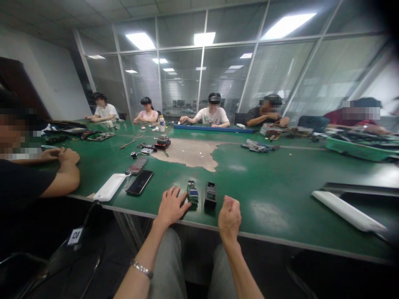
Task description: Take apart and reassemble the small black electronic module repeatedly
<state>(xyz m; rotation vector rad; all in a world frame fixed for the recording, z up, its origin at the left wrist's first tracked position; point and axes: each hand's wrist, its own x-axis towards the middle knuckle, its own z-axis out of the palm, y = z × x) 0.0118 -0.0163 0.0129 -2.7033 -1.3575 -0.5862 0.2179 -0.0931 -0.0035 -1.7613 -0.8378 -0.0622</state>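
Note:
My left hand (171, 206) lies on the near edge of the green table (264, 187), its fingers spread. Its fingertips are close to a small circuit board stack (193, 194) with a blue part on its face. A pale flat piece shows partly beneath those fingers; I cannot tell what it is. To the right of the boards stands a black open-topped housing (210, 194) with slots in its front. My right hand (230, 214) rests closed in a fist beside the housing, apart from it. Whatever is inside the fist, if anything, is hidden.
A dark phone (140, 182) and a white power bank (111, 187) lie to the left. Farther back are a bare brown patch (190, 151), gloves (257, 146) and a green tray (358, 148). A white bar (349, 211) lies right. Several people sit around the table.

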